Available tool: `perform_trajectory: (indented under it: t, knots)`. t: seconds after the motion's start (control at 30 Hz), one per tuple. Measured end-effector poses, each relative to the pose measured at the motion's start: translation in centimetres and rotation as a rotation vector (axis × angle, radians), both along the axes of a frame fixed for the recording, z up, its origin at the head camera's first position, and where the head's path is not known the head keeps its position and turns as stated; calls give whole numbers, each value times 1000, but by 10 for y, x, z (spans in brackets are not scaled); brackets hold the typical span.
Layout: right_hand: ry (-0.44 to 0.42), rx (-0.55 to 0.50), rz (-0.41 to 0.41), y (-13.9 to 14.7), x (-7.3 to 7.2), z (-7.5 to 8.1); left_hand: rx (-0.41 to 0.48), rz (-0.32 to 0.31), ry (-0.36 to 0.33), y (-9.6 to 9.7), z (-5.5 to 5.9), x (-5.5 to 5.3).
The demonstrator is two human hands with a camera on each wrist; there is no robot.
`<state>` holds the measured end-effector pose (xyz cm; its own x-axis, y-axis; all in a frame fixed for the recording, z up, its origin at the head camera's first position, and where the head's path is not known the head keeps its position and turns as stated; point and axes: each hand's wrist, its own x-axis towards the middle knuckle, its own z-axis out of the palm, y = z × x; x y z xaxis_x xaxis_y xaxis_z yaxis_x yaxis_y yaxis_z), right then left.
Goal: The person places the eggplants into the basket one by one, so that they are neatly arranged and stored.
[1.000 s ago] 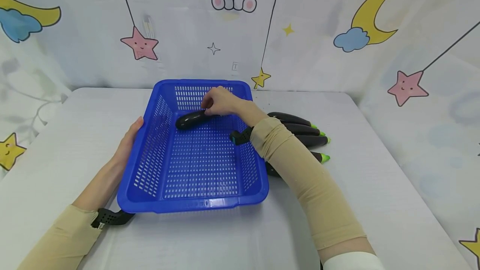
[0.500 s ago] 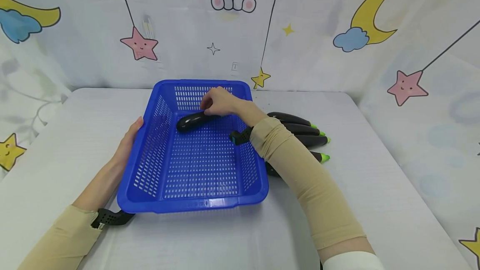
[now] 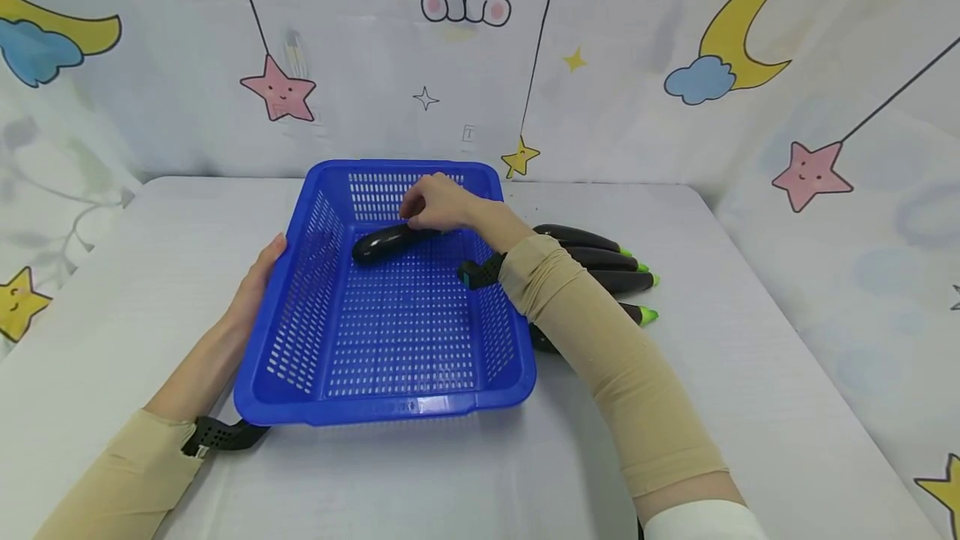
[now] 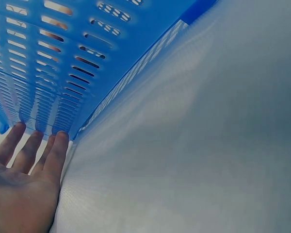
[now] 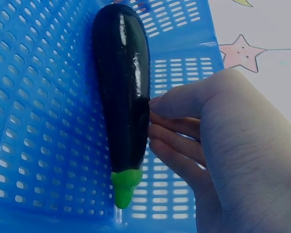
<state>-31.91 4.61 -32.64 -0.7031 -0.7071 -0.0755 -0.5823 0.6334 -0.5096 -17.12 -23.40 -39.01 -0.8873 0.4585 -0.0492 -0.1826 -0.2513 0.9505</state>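
A glossy black eggplant (image 3: 393,242) with a green cap lies slantwise on the floor of a blue perforated basket (image 3: 384,404), near its far end. My right hand (image 3: 444,205) reaches over the basket's right side, its fingers loosely bent at the capped end. In the right wrist view the thumb and fingertips come up to one side of the eggplant (image 5: 123,92), and no finger shows across it. My left hand (image 3: 258,286) rests along the basket's left outer wall. The left wrist view shows that hand's fingers (image 4: 57,153) nearly straight, their tips against the wall.
Several more eggplants (image 3: 618,282) lie on the white table (image 3: 750,407) right of the basket, partly hidden by my right sleeve. A cloth (image 3: 600,107) printed with stars and moons hangs behind the table.
The eggplant in the basket has shifted very slightly downward in the head view since a second ago. Both hands and the basket stay in place.
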Motion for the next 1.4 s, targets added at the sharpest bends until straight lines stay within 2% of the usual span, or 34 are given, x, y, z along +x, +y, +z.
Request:
perform_trajectory:
  t: [0.1, 0.33, 0.53, 0.77, 0.9, 1.03, 1.4]
  knots:
    - [3, -12, -1, 0, 0, 1, 10, -1, 2, 0, 0, 0]
    - [2, -48, 0, 2, -1, 15, 71, -26, -63, 2, 1, 0]
    - [3, -59, 1, 14, -2, 32, 38, -12, -53, 2, 2, 1]
    - [18, -70, -18, 32, -2, 46, 45, -15, -51, 2, 1, 1]
    - [29, -78, -25, 42, -1, 53, 9, -8, -37, 1, 2, 2]
    - [39, -77, -38, 52, -1, 56, -20, 1, -28, 1, 3, 3]
    - [41, -149, -53, 73, 4, 60, -9, -3, -19, 1, 2, 2]
